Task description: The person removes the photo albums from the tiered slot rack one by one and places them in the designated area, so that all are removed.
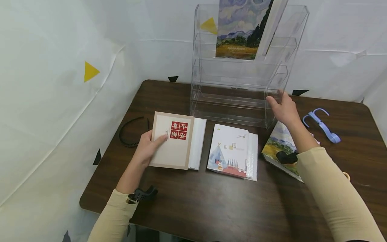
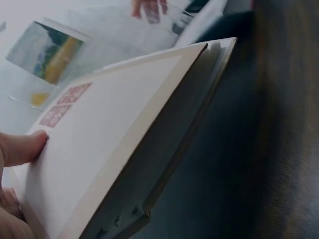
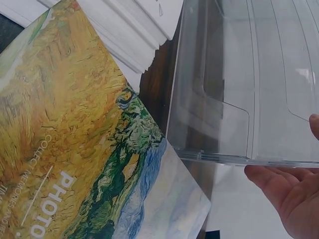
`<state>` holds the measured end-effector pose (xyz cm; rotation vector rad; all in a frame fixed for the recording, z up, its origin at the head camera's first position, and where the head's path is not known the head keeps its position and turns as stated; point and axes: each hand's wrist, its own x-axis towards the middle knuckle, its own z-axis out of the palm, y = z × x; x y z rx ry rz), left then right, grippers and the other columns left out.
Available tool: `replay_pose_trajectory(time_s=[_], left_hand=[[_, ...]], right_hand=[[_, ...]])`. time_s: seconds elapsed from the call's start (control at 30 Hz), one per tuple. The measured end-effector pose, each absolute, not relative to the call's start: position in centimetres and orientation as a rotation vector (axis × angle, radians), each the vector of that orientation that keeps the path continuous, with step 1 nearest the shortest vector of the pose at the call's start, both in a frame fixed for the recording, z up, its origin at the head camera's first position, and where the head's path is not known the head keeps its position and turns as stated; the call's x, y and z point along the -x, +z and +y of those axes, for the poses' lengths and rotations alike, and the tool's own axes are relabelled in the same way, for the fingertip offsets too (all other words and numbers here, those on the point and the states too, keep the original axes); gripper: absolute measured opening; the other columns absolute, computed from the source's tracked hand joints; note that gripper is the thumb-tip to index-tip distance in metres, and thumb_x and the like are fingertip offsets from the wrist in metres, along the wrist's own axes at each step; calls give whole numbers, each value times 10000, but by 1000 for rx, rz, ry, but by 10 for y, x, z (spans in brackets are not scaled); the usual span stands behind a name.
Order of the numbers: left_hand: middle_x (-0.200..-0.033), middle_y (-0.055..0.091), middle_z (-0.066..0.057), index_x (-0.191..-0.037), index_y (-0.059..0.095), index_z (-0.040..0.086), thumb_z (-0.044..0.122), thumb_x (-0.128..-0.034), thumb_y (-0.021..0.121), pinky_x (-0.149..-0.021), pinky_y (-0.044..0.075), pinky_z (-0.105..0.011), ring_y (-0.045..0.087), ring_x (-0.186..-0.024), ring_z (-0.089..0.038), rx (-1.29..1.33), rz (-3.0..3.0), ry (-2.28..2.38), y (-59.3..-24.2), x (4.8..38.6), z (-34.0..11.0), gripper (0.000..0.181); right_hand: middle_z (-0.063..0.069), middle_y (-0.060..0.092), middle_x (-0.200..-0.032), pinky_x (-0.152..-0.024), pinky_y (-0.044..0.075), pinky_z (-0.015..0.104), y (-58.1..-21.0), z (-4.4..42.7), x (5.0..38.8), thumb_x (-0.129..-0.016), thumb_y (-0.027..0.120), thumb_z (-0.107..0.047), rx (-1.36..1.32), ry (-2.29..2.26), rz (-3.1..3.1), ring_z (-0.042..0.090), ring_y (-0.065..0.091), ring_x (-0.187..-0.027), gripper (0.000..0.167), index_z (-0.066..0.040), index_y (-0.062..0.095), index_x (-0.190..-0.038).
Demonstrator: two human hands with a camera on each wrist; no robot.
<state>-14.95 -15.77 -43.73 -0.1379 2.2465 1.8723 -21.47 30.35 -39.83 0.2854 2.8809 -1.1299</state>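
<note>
My left hand (image 1: 145, 148) holds a beige album (image 1: 170, 153) with red square characters on its cover. The left wrist view shows the thumb (image 2: 25, 148) on the cover and other fingers at the edge below. White page edges or another white booklet show at its right side. My right hand (image 1: 285, 109) grips the right side wall of a clear tiered rack (image 1: 239, 72), thumb inside and fingers outside. High in the rack stands a landscape-painted photo album (image 1: 242, 30). Another painted album (image 3: 75, 99) lies below my right forearm, which partly hides it.
A white album with a tent drawing (image 1: 226, 148) lies mid-table, on or beside another white piece. A black coiled band (image 1: 128, 144) is at the left, and a blue double hook (image 1: 323, 127) at the right. White sheeting (image 1: 75, 111) surrounds the brown table (image 1: 193, 201).
</note>
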Motion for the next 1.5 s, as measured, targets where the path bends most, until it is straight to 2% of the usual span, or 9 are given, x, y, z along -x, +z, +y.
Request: replay_pose_trajectory(time_s=[0.13,0.37,0.6,0.77,0.9,1.17,1.37,1.5], left_hand=[[-1074,656,-178,-1261,579,-28,235,-940,690,-692,550,-331,672,-851,-206,230,2210,1813,-453,155,-160,430],[-1103,634,-196,-1343,498,-37,202,-984,616,-699,569,-354,689,-853,-239,145,2110,1718,-462,170,-158,447],[-1072,634,-202,-1318,540,-38,181,-956,657,-658,546,-320,663,-788,-238,85,2263,1576,-472,184,-155,439],[-1092,627,-180,-1293,599,-10,131,-936,672,-684,526,-323,615,-876,-261,73,2458,1434,-473,188,-152,390],[-1081,620,-152,-1249,644,16,78,-914,681,-719,508,-330,574,-945,-270,98,2529,1386,-471,188,-152,342],[-1100,627,-161,-1286,629,24,79,-924,666,-743,499,-337,572,-982,-278,137,2553,1364,-471,186,-150,368],[-1076,665,-120,-1324,613,69,182,-922,660,-765,487,-410,642,-872,-251,25,2806,1153,-464,186,-143,420],[-1036,658,-66,-1324,621,121,269,-921,662,-718,465,-424,621,-830,-216,-47,3027,968,-450,190,-134,431]], right_hand=[[333,263,-1513,-1049,285,635,-399,303,214,-1022,342,-541,-294,-1138,2876,514,303,-1349,822,16,58,-1556],[332,263,-1514,-1054,277,633,-398,303,214,-1022,332,-541,-282,-1150,2868,511,291,-1357,821,13,47,-1557],[338,246,-1518,-1052,277,636,-397,303,214,-1019,328,-546,-290,-1157,2858,517,284,-1358,826,7,37,-1559],[337,219,-1529,-1054,267,643,-396,303,213,-1020,327,-541,-294,-1151,2856,522,264,-1364,820,4,37,-1560],[335,261,-1514,-1050,283,633,-397,302,213,-1023,340,-531,-275,-1153,2872,512,294,-1355,816,11,46,-1558],[334,284,-1504,-1044,298,628,-397,302,213,-1021,361,-527,-278,-1159,2879,505,318,-1346,820,14,56,-1557],[349,276,-1499,-1042,291,639,-397,303,213,-1020,349,-534,-281,-1157,2879,522,314,-1339,821,19,62,-1555],[350,289,-1492,-1041,296,637,-398,303,213,-1020,350,-533,-282,-1161,2875,522,325,-1332,820,18,62,-1555]])
